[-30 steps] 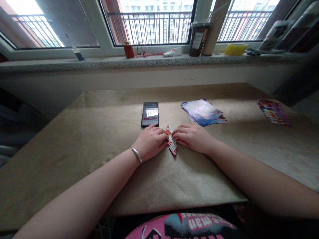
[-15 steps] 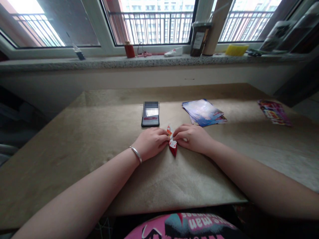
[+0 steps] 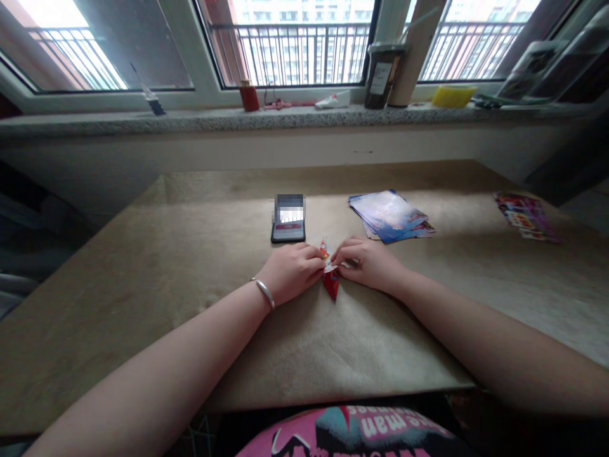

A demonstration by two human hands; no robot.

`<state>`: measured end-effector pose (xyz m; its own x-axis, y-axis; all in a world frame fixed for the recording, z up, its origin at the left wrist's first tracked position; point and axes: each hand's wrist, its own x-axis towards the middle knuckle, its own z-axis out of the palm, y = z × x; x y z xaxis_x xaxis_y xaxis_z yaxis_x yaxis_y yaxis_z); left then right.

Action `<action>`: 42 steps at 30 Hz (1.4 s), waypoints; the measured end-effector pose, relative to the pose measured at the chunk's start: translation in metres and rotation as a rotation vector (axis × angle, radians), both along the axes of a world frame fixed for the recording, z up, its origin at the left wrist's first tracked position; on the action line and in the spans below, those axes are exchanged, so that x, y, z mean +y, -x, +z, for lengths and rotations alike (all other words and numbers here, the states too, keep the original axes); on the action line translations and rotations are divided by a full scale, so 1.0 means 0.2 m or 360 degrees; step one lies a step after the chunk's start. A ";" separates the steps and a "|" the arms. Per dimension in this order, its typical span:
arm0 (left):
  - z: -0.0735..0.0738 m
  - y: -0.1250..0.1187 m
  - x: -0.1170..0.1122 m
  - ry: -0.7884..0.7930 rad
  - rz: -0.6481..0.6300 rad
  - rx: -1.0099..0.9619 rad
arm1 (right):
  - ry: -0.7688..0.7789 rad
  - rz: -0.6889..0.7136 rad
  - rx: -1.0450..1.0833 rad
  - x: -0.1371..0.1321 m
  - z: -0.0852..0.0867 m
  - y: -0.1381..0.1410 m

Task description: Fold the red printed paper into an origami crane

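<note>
Between my hands, on the table, is a small folded piece of printed paper (image 3: 332, 287), red with white and orange parts and pointed at its near and far ends. My left hand (image 3: 295, 271), with a silver bangle at the wrist, pinches its left edge. From the other side, my right hand (image 3: 364, 263) grips a raised white part of the paper between thumb and fingers. The fingertips cover the middle of the folded paper. Just beyond my left hand lies a phone (image 3: 288, 231), its screen partly blurred.
A pile of blue and purple printed sheets (image 3: 392, 216) lies beyond my right hand. Further right are red and purple printed sheets (image 3: 523, 217). A granite windowsill (image 3: 204, 122) behind the brown table (image 3: 143, 254) holds a red bottle (image 3: 248, 97), a dark container (image 3: 379, 79) and a yellow sponge (image 3: 453, 96).
A white part of the folded paper has been lifted and turned, so more red shows at its near end. Both hands stay in nearly the same place.
</note>
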<state>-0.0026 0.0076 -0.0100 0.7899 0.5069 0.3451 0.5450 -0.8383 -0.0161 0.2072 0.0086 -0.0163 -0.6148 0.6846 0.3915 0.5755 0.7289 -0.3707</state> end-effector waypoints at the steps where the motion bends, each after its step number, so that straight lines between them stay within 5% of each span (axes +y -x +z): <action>1: 0.00 0.00 0.01 -0.0028 -0.0004 0.0016 | -0.0030 -0.0008 -0.0057 0.00 0.00 0.00; 13: 0.00 -0.01 0.00 -0.0158 0.0172 0.0190 | -0.0588 -0.0040 -0.0668 -0.06 0.05 0.04; 42: -0.03 -0.04 0.05 0.0327 0.0376 -0.0154 | 0.0137 -0.0216 -0.0113 0.06 -0.02 0.06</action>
<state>0.0044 0.0185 -0.0161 0.6106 0.7392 0.2842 0.7158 -0.6686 0.2014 0.1948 0.0198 -0.0212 -0.5386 0.7923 0.2867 0.6935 0.6101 -0.3832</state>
